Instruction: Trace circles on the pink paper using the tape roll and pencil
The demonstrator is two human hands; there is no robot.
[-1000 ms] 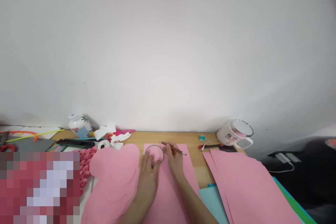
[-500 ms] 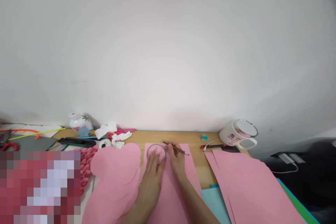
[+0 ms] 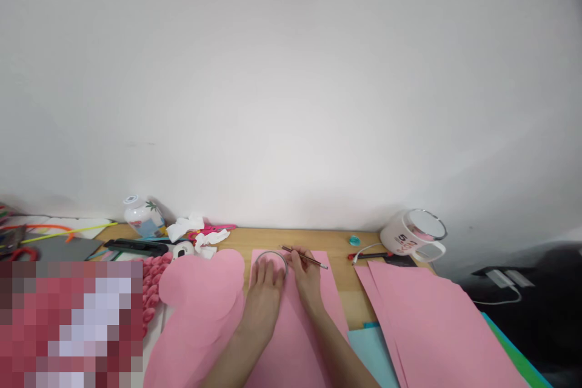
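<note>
A thin grey ring [image 3: 273, 252] lies on a sheet of pink paper [image 3: 297, 339] in front of me. My left hand [image 3: 265, 294] rests flat over the ring, fingers extended and pressing on the ring and the paper inside it. Just to the right, my right hand [image 3: 307, 282] grips a slim dark pencil [image 3: 317, 262] between thumb and fingers. The pencil slants across the hand, its pale end to the right and its other end just above the ring's upper right edge.
Pink paper cut with rounded edges [image 3: 200, 285] lies left, beside a pink braided piece [image 3: 152, 291]. Pink sheets [image 3: 436, 321] are stacked right, near a white mug [image 3: 411, 233]. A white jar [image 3: 143, 216], pink scissors [image 3: 220, 228] and crumpled tissue [image 3: 185, 227] stand or lie at the back left.
My left hand has shifted slightly over the ring, its fingers drawn a little closer together and its thumb less visible. My right hand with the pencil has hardly moved. The view has shifted slightly.
</note>
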